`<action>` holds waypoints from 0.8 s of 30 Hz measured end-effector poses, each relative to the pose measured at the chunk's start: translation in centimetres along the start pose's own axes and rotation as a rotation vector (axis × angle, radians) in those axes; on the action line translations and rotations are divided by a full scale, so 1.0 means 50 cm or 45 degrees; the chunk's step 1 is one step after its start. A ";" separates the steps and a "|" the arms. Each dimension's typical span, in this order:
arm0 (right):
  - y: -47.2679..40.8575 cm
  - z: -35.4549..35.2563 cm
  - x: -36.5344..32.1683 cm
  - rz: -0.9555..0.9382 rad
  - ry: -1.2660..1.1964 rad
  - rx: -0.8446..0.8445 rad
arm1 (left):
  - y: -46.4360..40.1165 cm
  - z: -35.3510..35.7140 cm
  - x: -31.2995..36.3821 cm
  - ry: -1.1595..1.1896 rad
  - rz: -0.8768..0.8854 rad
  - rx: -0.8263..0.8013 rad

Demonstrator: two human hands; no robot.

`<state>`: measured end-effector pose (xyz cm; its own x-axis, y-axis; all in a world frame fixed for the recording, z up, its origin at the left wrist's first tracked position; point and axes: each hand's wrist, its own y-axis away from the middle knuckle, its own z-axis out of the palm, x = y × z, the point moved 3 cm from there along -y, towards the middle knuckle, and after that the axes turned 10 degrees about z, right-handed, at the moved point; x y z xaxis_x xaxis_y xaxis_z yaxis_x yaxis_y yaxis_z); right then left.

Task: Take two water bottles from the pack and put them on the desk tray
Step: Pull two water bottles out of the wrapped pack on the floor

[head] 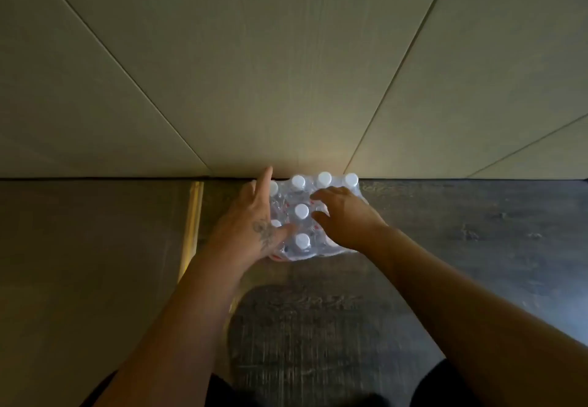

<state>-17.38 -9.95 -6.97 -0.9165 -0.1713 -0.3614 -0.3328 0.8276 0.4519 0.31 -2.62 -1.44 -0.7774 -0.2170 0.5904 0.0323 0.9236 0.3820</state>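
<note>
Plastic-wrapped pack (305,216) under both spread hands

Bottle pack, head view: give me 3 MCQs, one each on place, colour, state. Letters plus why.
1. Where does the pack stand?
A. on the dark floor against the wall
B. on a desk tray
C. on a chair

2. What colour are the caps?
A. blue
B. white
C. red

3. What are the hands doing?
A. both on the pack, no bottle out
B. one lifts a bottle clear
C. both away from the pack

Key: 1 A, the floor meets the wall just behind it. 2 B, every visible cap is white. 3 A, the left hand and right hand spread over the wrap.
</note>
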 end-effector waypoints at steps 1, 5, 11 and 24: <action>-0.015 0.011 0.001 -0.016 0.017 0.013 | -0.010 0.005 -0.001 0.018 0.016 -0.002; -0.038 0.045 -0.011 -0.114 0.211 -0.008 | -0.029 0.016 0.010 0.041 0.113 -0.087; -0.043 0.093 0.002 -0.115 0.361 0.057 | -0.020 0.014 0.014 0.009 0.195 -0.045; -0.010 -0.012 -0.033 -0.293 0.085 0.652 | -0.067 0.012 0.013 -0.043 0.247 -0.035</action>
<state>-15.83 -10.40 -6.12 -0.8505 -0.3978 -0.3441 -0.3910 0.9158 -0.0922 -0.67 -5.66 -2.77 -0.7758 -0.0246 0.6306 0.2004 0.9379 0.2831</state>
